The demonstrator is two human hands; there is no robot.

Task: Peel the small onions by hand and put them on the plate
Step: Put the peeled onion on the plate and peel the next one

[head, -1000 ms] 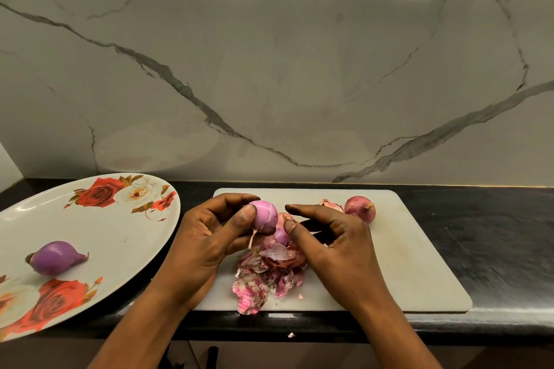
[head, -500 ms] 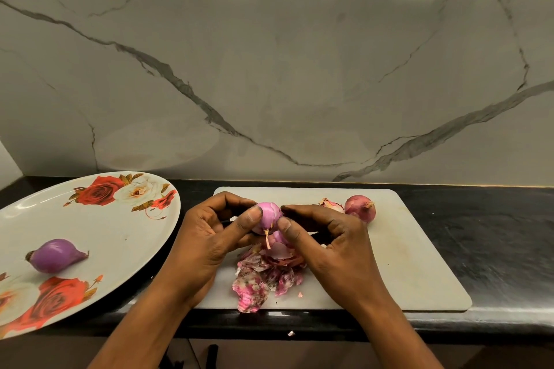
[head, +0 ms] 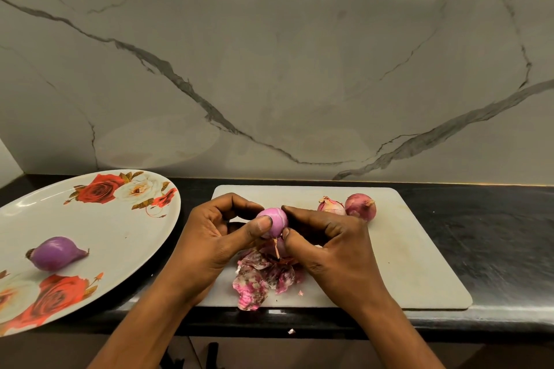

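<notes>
Left grip [head: 209,237] and right grip [head: 332,246] pinch a pink onion [head: 274,219]. Two unpeeled onions [head: 331,207] [head: 359,206] lie right; left, a purple onion [head: 55,253] on the plate [head: 105,228].

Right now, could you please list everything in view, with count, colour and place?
white rose-printed plate: one, white and red, counter's left
peeled purple onion: one, purple, on the plate
white cutting board: one, white, counter centre
unpeeled reddish onions: two, reddish, board's far side
part-peeled pink onion: one, pink, held above board
onion skins: one pile, pink, board's near edge
black stone counter: one, black, below wall
veined marble wall: one, pale grey, behind
left hand: one, grips pink onion
right hand: one, pinches pink onion
</notes>
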